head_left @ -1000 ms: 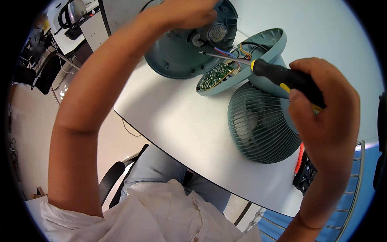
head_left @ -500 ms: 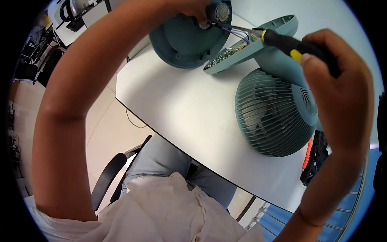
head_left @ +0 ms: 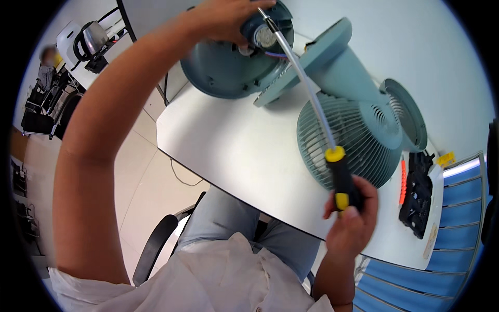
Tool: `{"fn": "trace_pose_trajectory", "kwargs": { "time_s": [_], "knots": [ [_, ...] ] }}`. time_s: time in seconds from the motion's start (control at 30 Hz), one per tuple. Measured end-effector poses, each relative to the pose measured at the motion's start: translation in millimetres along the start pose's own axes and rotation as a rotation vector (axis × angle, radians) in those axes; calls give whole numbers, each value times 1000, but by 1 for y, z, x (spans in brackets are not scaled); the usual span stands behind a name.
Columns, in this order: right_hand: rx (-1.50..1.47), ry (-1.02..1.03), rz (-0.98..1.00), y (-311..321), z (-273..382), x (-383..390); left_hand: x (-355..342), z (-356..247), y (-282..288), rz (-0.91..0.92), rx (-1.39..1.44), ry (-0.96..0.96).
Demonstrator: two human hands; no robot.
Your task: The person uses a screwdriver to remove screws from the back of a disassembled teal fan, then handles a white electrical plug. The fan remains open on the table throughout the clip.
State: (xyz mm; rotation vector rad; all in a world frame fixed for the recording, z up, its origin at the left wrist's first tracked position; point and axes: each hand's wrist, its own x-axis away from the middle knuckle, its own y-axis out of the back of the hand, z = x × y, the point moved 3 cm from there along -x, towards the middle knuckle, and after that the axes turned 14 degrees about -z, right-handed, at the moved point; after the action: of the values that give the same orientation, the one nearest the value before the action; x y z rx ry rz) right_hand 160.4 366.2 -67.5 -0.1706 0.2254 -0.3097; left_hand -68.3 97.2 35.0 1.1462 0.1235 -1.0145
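My right hand (head_left: 353, 221) is closed around the black-and-yellow handle of a long screwdriver (head_left: 340, 169). Its shaft slants up and away to the left, and the tip shows close to the fingertips of my left hand (head_left: 226, 21). That left hand grips a round grey-green fan base (head_left: 223, 78), its fingers around a dark housing with a round metal part (head_left: 265, 36) in it. Wires run from this base toward the tilted flat foot of the fan stand (head_left: 330, 44). Below the stand lies the fan's slatted round head (head_left: 338, 140). What the left fingertips touch is partly hidden.
On the white table (head_left: 223, 140), a black tool case (head_left: 416, 197) and an orange-red ribbed rod (head_left: 403, 182) lie at the right. A round green cover (head_left: 408, 114) leans near the wall. A chair armrest (head_left: 156, 244) stands beside me; a kettle (head_left: 95, 37) is far left.
My right hand has come down toward me with the screwdriver, whose shaft now points steeply away instead of lying nearly sideways. The left hand stays at the round base. The view has shifted slightly.
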Motion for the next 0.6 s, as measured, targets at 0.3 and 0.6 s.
{"fn": "trace_pose_trajectory", "kwargs": {
  "time_s": [0.3, 0.6],
  "knots": [
    [-303, -635, 234, -56, -63, 55, -12, -13, -3, 32, 57, -1],
    [-23, -227, 204, -66, -57, 41, 0, -16, 11, -36, 30, -33]
  ]
}}
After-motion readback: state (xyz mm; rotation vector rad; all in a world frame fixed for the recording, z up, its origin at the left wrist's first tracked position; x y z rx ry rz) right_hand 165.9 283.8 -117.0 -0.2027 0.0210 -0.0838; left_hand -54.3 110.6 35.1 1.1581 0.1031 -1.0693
